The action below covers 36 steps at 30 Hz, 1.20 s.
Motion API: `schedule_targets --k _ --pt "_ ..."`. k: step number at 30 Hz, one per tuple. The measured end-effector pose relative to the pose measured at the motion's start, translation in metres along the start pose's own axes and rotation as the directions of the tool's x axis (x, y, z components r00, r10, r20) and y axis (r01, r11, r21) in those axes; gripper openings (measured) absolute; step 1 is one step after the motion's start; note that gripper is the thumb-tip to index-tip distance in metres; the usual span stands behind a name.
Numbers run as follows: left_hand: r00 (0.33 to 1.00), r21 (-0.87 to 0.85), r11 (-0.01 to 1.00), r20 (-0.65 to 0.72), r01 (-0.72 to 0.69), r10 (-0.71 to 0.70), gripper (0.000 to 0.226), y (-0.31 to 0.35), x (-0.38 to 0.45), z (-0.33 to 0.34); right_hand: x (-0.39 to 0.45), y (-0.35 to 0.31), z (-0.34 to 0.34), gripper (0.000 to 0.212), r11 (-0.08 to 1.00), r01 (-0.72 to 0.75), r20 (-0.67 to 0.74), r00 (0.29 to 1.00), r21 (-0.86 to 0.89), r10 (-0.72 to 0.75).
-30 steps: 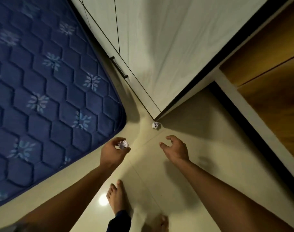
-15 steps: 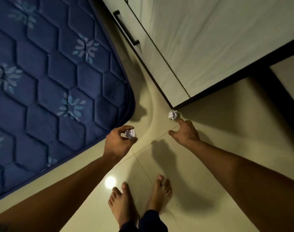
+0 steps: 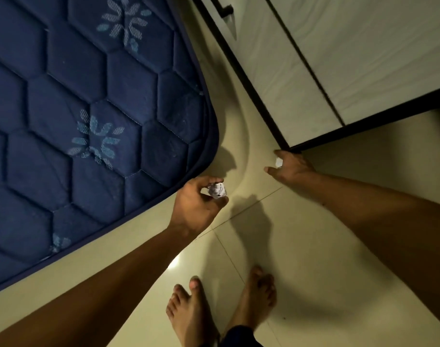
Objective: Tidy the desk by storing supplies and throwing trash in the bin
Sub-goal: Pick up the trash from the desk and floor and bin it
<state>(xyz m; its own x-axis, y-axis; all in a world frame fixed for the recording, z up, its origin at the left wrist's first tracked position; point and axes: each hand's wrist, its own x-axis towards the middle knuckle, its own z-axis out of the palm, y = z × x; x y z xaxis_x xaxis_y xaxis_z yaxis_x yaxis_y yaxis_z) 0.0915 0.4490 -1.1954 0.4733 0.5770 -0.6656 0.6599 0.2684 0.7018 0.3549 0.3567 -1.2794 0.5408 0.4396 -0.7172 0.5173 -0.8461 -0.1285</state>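
My left hand pinches a small crumpled paper ball between thumb and fingers, above the floor beside the mattress corner. My right hand is down at the floor by the cabinet's corner, its fingers curled around a second white paper ball that shows only partly between them. Both arms reach forward from the bottom of the view.
A blue quilted mattress fills the left side. A white cabinet with a dark base edge and a black handle stands at the upper right. My bare feet stand on the cream tiled floor.
My right hand moved forward to the paper ball on the floor by the cabinet corner and closed its fingers around it. The view dipped lower. My left hand kept its paper ball.
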Motion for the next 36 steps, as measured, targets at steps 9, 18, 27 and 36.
schedule_targets --k 9,18,27,36 --pt "0.999 0.047 0.998 -0.010 0.040 -0.040 0.043 -0.021 -0.012 -0.003 -0.025 0.006 0.033 0.019 1.000 0.009 -0.096 0.995 -0.017 -0.011" --pt "1.000 0.203 0.979 -0.024 0.015 -0.010 0.041 0.038 -0.091 -0.021 -0.166 -0.020 0.000 0.022 0.979 0.047 0.012 0.999 0.198 -0.050" --pt "0.991 0.416 0.900 0.044 -0.130 0.122 0.039 0.154 -0.210 -0.065 -0.316 -0.068 -0.149 0.024 0.925 0.013 0.091 0.995 0.380 -0.052" --pt "0.965 0.414 0.874 0.170 -0.255 0.201 0.040 0.345 -0.384 -0.134 -0.555 -0.086 -0.330 0.017 0.891 0.033 0.024 0.999 0.454 -0.049"
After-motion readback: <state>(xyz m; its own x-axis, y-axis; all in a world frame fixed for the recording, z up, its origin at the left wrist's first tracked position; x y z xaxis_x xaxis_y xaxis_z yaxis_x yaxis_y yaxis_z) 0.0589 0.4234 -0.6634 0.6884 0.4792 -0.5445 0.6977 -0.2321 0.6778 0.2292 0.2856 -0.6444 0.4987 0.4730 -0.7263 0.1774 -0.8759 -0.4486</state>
